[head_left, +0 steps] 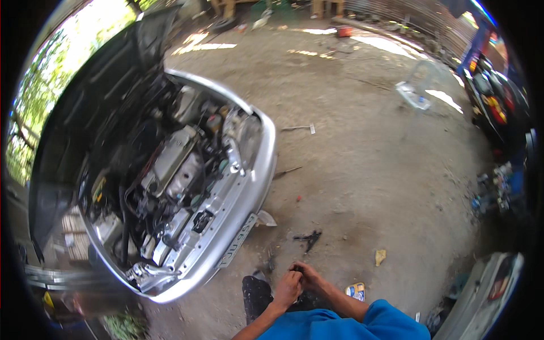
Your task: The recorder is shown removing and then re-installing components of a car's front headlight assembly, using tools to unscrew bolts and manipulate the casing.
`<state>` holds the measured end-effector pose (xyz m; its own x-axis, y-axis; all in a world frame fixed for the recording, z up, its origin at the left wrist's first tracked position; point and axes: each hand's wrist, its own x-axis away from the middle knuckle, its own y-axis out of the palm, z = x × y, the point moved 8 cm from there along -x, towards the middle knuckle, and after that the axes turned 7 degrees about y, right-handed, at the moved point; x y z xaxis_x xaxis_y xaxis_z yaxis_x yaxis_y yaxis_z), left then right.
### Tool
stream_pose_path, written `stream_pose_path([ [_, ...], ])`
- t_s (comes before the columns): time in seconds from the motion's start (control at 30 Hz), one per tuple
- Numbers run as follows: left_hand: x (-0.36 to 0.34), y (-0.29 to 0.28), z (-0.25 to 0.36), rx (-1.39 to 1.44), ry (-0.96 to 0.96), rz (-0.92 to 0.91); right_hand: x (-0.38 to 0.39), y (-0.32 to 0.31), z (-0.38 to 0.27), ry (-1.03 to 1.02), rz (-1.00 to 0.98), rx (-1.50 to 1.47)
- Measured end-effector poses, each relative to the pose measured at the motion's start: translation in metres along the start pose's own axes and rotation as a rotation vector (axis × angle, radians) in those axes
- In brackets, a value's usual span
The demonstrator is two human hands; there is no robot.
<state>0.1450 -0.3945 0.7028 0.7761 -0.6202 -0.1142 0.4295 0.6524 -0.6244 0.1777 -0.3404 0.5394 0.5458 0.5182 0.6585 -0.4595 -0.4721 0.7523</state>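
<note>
My left hand (288,288) and my right hand (309,276) meet in front of my body, both with fingers closed. Between the fingertips is something small and dark, too small to name. To my left stands a silver car (265,187) with its black-lined hood (96,113) raised. The uncovered engine (173,161) shows in the bay, beyond reach of my hands. Just ahead of my hands, a black forked object (309,240) lies on the dirt ground.
A yellow scrap (380,258) and a blue-and-yellow packet (356,291) lie to my right. Farther off stands a clear plastic chair (413,96). A pale vehicle part (481,300) is at lower right. A small T-shaped tool (300,128) lies beyond the bumper.
</note>
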Motion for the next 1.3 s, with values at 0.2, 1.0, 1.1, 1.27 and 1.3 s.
stream_pose_path([
  [0.2,0.028,0.023,0.143,0.076,0.250,-0.163,0.145,-0.008,0.021,-0.204,0.072,-0.054],
  [1.0,0.218,0.190,0.147,0.050,-0.063,-0.656,0.551,-0.304,0.190,-0.963,0.600,-0.629],
  [1.1,0.198,0.246,0.165,0.010,-0.041,-0.749,0.629,-0.331,0.216,-1.094,0.701,-0.686],
  [1.27,0.170,0.332,0.213,0.145,-0.397,-0.842,0.751,-0.386,0.286,-1.141,1.011,-0.787],
  [1.3,0.156,0.354,0.223,0.138,-0.378,-0.861,0.770,-0.395,0.292,-1.155,1.015,-0.809],
])
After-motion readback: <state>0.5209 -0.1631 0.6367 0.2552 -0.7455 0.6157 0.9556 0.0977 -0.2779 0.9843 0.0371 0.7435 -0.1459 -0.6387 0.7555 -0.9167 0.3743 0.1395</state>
